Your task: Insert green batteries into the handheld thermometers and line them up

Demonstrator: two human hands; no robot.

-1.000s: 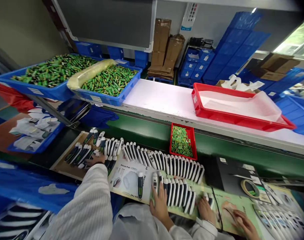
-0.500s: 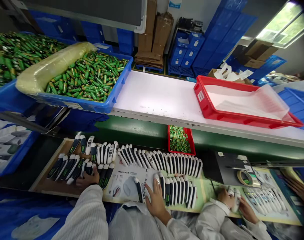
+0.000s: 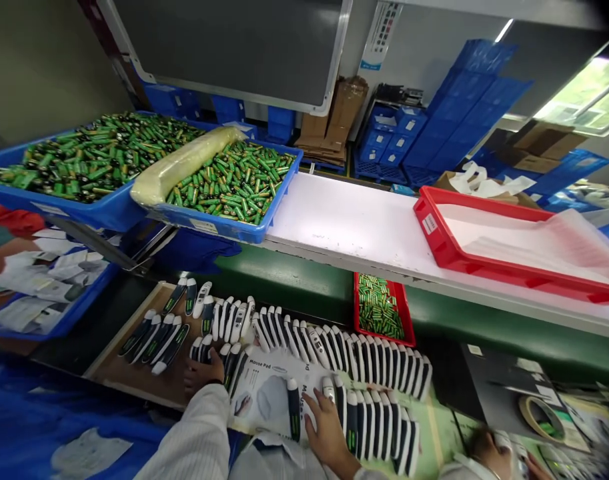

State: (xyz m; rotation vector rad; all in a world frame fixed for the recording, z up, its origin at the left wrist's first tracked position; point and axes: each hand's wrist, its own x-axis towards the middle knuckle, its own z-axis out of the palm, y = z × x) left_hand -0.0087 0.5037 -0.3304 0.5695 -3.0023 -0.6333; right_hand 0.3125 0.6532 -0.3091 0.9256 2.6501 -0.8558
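My left hand (image 3: 203, 377) is curled around a small group of thermometer-like handhelds (image 3: 200, 348), white with dark backs, near the board's middle left; the thumb is on their right side and the other fingers are partly hidden. Against the left end of the lower row of the same devices (image 3: 367, 423) lies my right hand (image 3: 329, 427), fingers stretched and apart, touching a white-tipped one (image 3: 328, 387). A single dark-backed device (image 3: 293, 408) stands just left of that hand. Green batteries show in the open backs of several devices.
A long upper row of devices (image 3: 344, 350) runs behind my hands, beside a printed mouse pad sheet (image 3: 264, 383). Behind are a red bin of batteries (image 3: 409, 320), blue battery trays (image 3: 279, 207) and a red tray (image 3: 434, 233). A co-worker's hand (image 3: 489, 453) is at right.
The view has tilted up and swung left. My left hand and its small group have shifted right, leaving a gap beside the left-hand devices. My right hand stays by the lower row.
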